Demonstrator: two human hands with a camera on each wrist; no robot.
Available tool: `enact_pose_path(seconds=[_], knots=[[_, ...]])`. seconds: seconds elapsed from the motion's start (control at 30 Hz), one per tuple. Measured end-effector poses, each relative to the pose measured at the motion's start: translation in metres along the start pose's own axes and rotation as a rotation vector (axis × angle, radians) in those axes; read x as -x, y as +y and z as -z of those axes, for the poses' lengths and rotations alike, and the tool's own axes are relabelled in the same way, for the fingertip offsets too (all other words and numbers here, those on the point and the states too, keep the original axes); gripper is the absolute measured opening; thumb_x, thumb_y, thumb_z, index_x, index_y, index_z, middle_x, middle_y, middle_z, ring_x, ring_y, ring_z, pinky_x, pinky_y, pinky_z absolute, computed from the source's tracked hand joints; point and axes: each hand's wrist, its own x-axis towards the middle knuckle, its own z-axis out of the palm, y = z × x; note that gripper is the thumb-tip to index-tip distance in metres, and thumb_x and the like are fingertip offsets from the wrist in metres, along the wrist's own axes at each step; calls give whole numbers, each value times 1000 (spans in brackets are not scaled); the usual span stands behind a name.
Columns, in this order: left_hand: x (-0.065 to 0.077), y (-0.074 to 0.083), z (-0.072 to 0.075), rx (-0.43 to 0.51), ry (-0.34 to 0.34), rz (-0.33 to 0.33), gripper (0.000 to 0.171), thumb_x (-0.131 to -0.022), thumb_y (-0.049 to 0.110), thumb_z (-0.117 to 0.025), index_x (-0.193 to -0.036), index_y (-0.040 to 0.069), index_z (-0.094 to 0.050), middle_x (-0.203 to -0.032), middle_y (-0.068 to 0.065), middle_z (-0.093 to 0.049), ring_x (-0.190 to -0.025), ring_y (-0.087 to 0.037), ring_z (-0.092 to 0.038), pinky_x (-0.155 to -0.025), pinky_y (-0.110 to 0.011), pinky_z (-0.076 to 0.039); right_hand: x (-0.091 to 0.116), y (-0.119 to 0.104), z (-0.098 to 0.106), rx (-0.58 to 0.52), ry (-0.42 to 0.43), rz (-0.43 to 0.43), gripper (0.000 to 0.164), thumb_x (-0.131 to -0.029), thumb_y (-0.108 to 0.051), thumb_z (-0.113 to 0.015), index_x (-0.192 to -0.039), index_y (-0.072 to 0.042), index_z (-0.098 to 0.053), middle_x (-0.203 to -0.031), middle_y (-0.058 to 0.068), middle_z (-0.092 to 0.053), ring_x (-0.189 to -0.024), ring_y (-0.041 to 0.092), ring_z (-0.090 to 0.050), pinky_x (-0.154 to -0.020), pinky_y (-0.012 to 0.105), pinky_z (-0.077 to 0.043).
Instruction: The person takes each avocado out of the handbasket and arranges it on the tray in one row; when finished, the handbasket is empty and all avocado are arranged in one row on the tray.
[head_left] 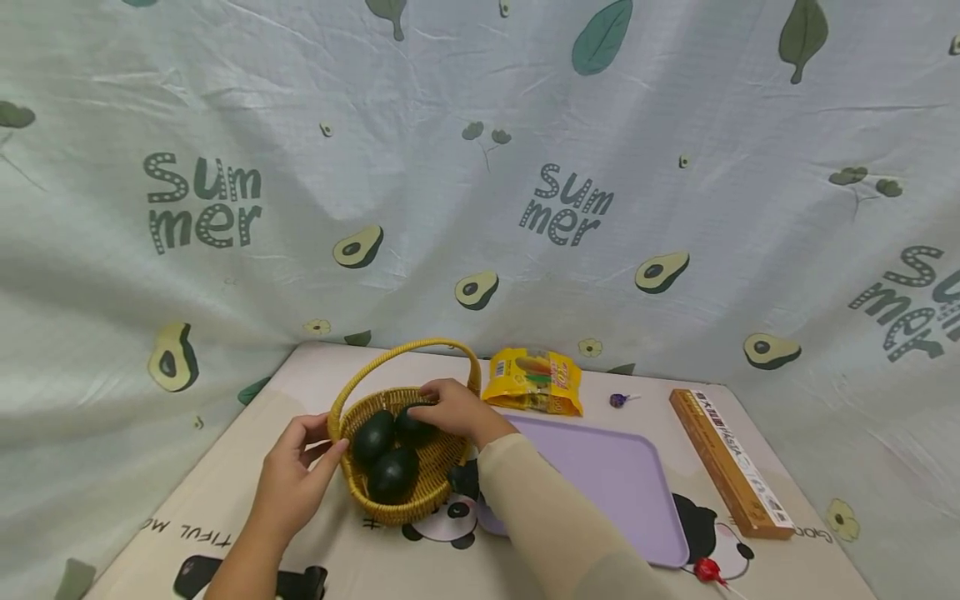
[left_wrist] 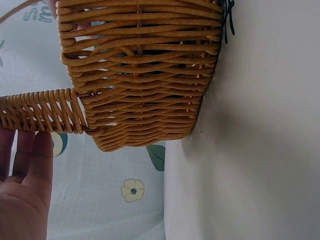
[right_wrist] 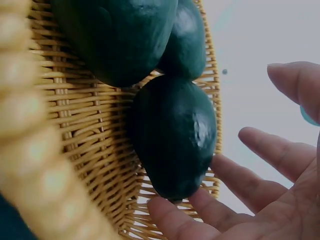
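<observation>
A woven wicker basket [head_left: 438, 479] with a tall arched handle stands left of the middle of the table. Three dark green avocados [head_left: 393, 475] lie inside it. My left hand [head_left: 296, 471] pinches the foot of the handle [left_wrist: 45, 111] on the basket's left side, thumb in front. Over the basket's far right part, my right hand [head_left: 457, 408] reaches in. Its fingers are spread, with fingertips right at the narrow end of one avocado [right_wrist: 175, 135] and the thumb apart from it. The other two avocados sit against that one.
Right of the basket lies a lilac tray [head_left: 622, 475], partly under my right sleeve. Behind it stands a yellow snack bag [head_left: 534, 382]. A dark lollipop [head_left: 618, 400], a long brown box [head_left: 727, 462] and a red lollipop [head_left: 707, 570] lie to the right. A printed cloth hangs behind the table.
</observation>
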Motion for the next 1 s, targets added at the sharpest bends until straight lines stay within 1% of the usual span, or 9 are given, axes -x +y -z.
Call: enact_pose_path(seconds=[0.1, 0.23, 0.3, 0.43, 0.63, 0.7, 0.83, 0.93, 1.0], knots=[[-1, 0, 1, -17, -8, -5, 35, -95, 4, -73, -127, 2, -58, -122, -13, -65, -107, 5, -59, -90, -7, -52, -3, 0, -3, 21, -2, -11, 54, -99, -38, -67, -143, -10, -58, -141, 9, -61, -130, 26, -57, -114, 45, -48], [-3, -1, 2, -43, -21, -3, 34, -96, 5, -72, -126, 3, -57, -121, -14, -65, -108, -2, -62, -91, -8, -53, -7, -2, -7, 29, -3, -25, 54, -100, -38, -66, -144, -9, -58, -143, 9, -60, -133, 26, -55, -116, 45, -46], [-3, -1, 3, -47, -23, 1, 34, -96, 5, -72, -127, 3, -57, -120, -13, -65, -108, -7, -63, -91, -7, -52, -9, -3, -9, 44, -21, -21, 52, -99, -39, -66, -142, -10, -61, -139, 8, -62, -128, 24, -58, -113, 44, -48], [-2, 0, 2, -38, -16, -4, 35, -95, 4, -72, -126, 3, -57, -118, -14, -66, -107, -14, -65, -90, -7, -53, -12, -5, -10, 79, -65, 1, 45, -97, -38, -69, -132, -10, -68, -127, 4, -68, -113, 17, -63, -104, 39, -54], [0, 2, 2, -32, -15, -5, 34, -95, 6, -73, -126, 5, -58, -118, -11, -66, -107, -11, -64, -90, -9, -54, -15, -9, -9, 55, -83, -4, 33, -96, -33, -72, -120, -10, -74, -111, 1, -70, -98, 14, -64, -94, 37, -58], [0, 2, 2, -33, -17, -4, 34, -95, 7, -73, -126, 5, -58, -118, -11, -66, -107, -8, -64, -89, -9, -54, -16, -10, -10, 58, -72, -12, 28, -95, -31, -73, -113, -10, -74, -104, 0, -69, -93, 14, -62, -91, 35, -58], [-1, 1, 3, -35, -23, -5, 35, -95, 8, -73, -126, 5, -58, -119, -11, -66, -107, -4, -62, -89, -10, -55, -19, -9, -14, 58, -27, -28, 17, -91, -25, -80, -96, -11, -72, -90, 0, -64, -82, 15, -57, -76, 30, -55], [-1, 1, 3, -42, -23, -4, 36, -95, 8, -74, -127, 6, -58, -119, -10, -66, -107, -4, -62, -89, -10, -54, -22, -8, -18, 46, -3, -49, 19, -87, -21, -84, -88, -12, -67, -84, 1, -61, -77, 16, -55, -69, 29, -52], [-1, 1, 4, -47, -23, -2, 36, -95, 8, -74, -127, 6, -58, -119, -10, -66, -107, -6, -63, -89, -9, -54, -23, -6, -20, 40, 0, -73, 22, -86, -20, -86, -89, -12, -66, -87, 2, -61, -79, 18, -56, -70, 30, -53]])
